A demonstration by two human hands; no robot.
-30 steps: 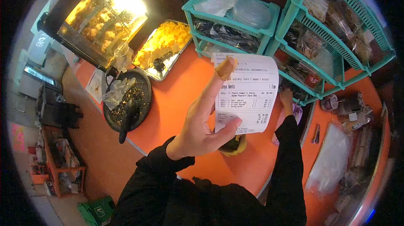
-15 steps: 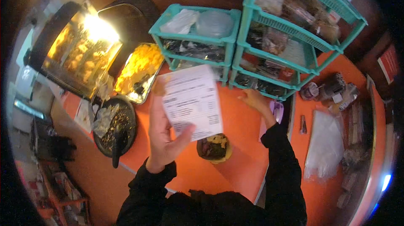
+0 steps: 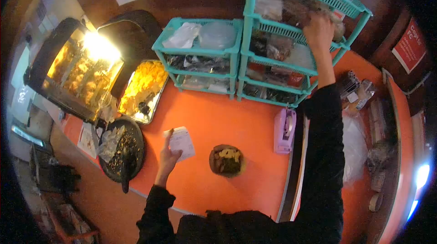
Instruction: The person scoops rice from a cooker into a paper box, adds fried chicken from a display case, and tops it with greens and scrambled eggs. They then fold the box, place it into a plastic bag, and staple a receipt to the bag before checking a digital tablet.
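A printed paper slip (image 3: pixel 183 144) is pinched in my left hand (image 3: pixel 168 155), low over the orange counter (image 3: pixel 209 121). My right hand (image 3: pixel 319 30) reaches into an upper tier of the tall teal rack (image 3: pixel 282 25), among plastic-wrapped items; its fingertips are partly hidden there, and what they hold, if anything, cannot be made out. On the counter between my arms stands a small round container (image 3: pixel 227 160) with dark and yellowish food in it.
A lit food warmer (image 3: pixel 82 73) and a tray of yellow food (image 3: pixel 143 87) stand at the left, above a stone mortar (image 3: pixel 132 153). Behind is a shorter teal rack (image 3: pixel 198 53). A purple tape dispenser (image 3: pixel 284 132) sits near the right edge.
My left hand has lowered the slip toward the counter, away from the camera. My right hand has gone from the counter up into the tall rack. The view has shifted.
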